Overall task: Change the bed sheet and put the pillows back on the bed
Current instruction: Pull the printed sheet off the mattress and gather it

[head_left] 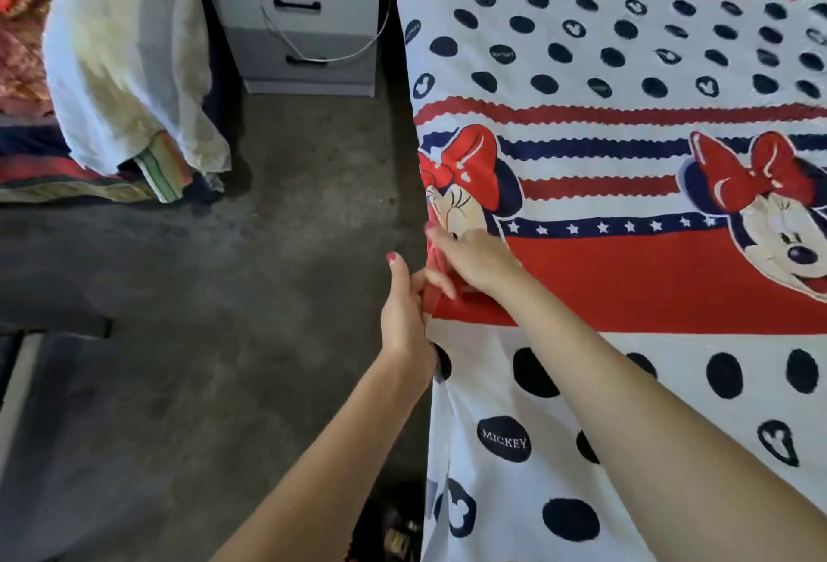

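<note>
A cartoon-mouse bed sheet (626, 82) in red, white and navy, with dots and stripes, lies spread over the bed on the right. Both hands meet at its left edge. My left hand (405, 306) is at the side of the bed, fingers against the hanging red edge of the sheet, thumb up. My right hand (470, 261) lies on top of the sheet at the edge, its fingers curled over and pinching the red fabric. No pillow shows on this bed.
A grey concrete floor (268, 293) runs along the bed's left side. A grey bedside cabinet (304, 24) with a white cable stands at the back. On the far left, a second bed carries a pale stained cloth (130, 60) draped over patterned bedding.
</note>
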